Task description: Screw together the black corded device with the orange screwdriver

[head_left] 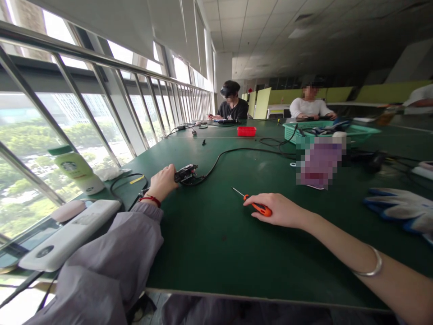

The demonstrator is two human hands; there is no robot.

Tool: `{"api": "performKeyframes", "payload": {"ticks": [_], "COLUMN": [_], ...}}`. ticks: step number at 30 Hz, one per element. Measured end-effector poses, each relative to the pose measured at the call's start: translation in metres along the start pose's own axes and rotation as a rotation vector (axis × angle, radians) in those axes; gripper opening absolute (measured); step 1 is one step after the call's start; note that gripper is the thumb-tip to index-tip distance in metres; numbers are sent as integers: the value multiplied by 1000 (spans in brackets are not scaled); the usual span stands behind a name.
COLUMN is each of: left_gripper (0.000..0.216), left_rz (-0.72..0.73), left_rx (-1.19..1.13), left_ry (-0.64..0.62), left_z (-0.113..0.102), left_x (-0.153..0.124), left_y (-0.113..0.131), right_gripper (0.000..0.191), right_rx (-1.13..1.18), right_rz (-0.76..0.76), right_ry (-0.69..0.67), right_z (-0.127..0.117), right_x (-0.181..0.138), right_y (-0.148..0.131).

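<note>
My left hand (163,184) is closed on one end of a small black device (186,173) whose inner parts look exposed at its right end. A black cable (216,163) runs from beside it across the table toward the right. Near the middle of the table my right hand (275,210) has its fingers over the orange-and-black handle of a screwdriver (262,209). The screwdriver's thin metal shaft points up and to the left, close to the table top. My left palm and part of the device are hidden behind the fingers.
On the green table (203,253), a green-capped bottle (76,169) and a white power bank (71,234) stand left. A red basket (246,131), a teal basket (358,132) and gloves (402,205) lie beyond and right. Two people sit at the far side; another is partly visible right.
</note>
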State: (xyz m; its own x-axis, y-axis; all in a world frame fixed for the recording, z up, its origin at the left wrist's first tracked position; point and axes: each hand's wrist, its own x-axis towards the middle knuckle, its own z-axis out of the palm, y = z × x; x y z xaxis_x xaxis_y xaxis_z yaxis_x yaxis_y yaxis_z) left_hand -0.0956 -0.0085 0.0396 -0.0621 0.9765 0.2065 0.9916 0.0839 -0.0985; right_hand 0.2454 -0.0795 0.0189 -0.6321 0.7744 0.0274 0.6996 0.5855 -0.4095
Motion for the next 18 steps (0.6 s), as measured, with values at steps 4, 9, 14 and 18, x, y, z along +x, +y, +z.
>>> {"api": "performKeyframes", "payload": {"ticks": [4, 9, 14, 18], "left_gripper": [29, 24, 24, 25], "left_rz": [-20, -14, 131, 547], "left_rx": [65, 112, 33, 35], "left_ry": [77, 316, 468, 397], "left_z": [0, -8, -15, -5], "left_x": [0, -5, -10, -16], "left_y": [1, 5, 18, 44], "right_gripper": [40, 41, 39, 37], "right_rx": [-2, -1, 28, 106], "right_rz": [-3, -9, 29, 182], "right_ry": [-4, 1, 78, 308], "right_z": [0, 1, 4, 7], "right_x": [0, 1, 1, 5], "right_y": [1, 3, 4, 12]}}
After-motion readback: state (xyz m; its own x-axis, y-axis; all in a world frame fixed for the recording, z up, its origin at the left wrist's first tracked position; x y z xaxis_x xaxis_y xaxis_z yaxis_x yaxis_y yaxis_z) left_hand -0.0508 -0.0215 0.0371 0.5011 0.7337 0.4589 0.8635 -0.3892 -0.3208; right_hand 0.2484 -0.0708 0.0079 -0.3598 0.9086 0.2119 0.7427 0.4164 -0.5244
